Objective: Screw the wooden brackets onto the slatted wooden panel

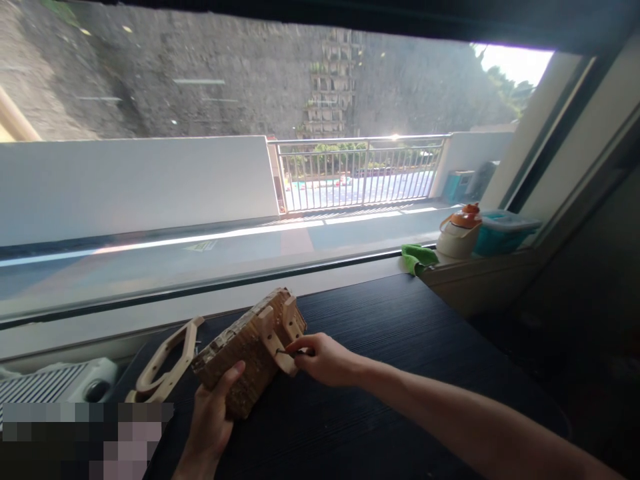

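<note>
A tan, woven-looking block is held tilted above the black table, with my left hand closed round its lower left side, thumb on the near face. Two pale wooden brackets with holes sit on its right part. In my right hand, pinched between the fingers, is a thin dark screwdriver, mostly hidden by them. Its tip meets the nearer bracket at a hole; whether a screw is there I cannot tell. Left of the block, a pale wooden frame with holes rests on the table.
The black table reaches to the window sill. On the sill at right are a green cloth, a cream jug with an orange lid and a teal box. A pale ridged appliance stands at the left.
</note>
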### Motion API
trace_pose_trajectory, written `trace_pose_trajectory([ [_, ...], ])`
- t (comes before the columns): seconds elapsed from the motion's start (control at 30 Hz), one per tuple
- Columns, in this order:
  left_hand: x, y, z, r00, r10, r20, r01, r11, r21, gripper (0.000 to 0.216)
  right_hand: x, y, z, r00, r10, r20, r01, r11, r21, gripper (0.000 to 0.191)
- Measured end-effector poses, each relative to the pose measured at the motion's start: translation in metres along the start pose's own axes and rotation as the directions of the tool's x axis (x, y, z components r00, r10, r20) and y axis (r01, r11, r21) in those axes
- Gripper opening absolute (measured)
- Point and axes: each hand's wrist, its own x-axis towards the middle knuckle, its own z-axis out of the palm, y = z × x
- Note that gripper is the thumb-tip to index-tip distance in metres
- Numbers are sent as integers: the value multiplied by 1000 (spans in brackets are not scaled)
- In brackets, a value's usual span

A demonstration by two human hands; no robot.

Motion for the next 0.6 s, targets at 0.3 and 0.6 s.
trace_pose_trajectory([
  [0.3, 1, -2, -1, 1000, -7, -16, 7, 999, -34, 37, -7, -17, -11, 994, -60, -95, 49, 992, -119, 29],
  [0.6, 1, -1, -2, 998, -63, -22, 63, 998, -20, 33, -11, -12, -18, 903, -426, 53, 403, 799, -447, 22],
])
